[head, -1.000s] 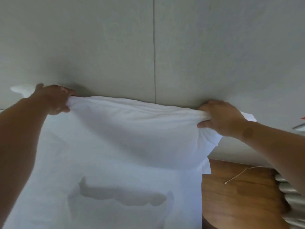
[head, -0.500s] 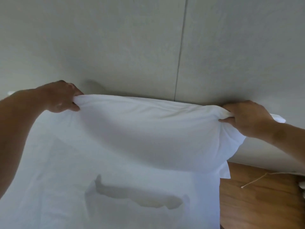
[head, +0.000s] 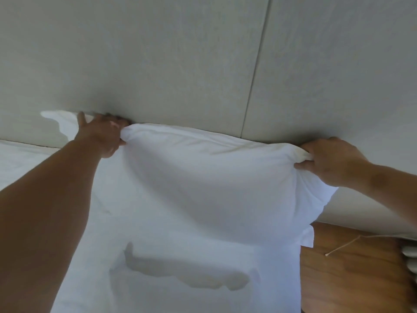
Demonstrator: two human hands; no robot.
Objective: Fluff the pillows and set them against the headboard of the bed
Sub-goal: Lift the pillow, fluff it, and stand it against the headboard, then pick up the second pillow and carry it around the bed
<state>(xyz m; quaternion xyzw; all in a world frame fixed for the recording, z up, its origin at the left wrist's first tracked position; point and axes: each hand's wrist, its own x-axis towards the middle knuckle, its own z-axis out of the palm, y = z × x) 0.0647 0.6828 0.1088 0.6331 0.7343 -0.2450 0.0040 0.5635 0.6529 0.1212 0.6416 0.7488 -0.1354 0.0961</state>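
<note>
A white pillow (head: 214, 177) stands on the white bed (head: 158, 256), its top edge pressed to the pale padded headboard (head: 180, 64). My left hand (head: 101, 136) is shut on the pillow's top left corner, up against the headboard. At the top right corner my right hand (head: 331, 161) pinches bunched fabric. Beyond my left hand a corner of a second white pillow (head: 58, 118) shows against the headboard.
A vertical seam (head: 255, 71) divides the headboard panels. To the right of the bed lies a wooden surface (head: 352, 274) with a thin cord (head: 343, 245) on it. Something white and ribbed (head: 410, 256) sits at the right edge. The bed sheet carries a greyish stain (head: 180, 272).
Both hands have pushed the pillow's top edge back and down against the headboard. The left hand moved inward, and a second pillow's corner now shows beyond it.
</note>
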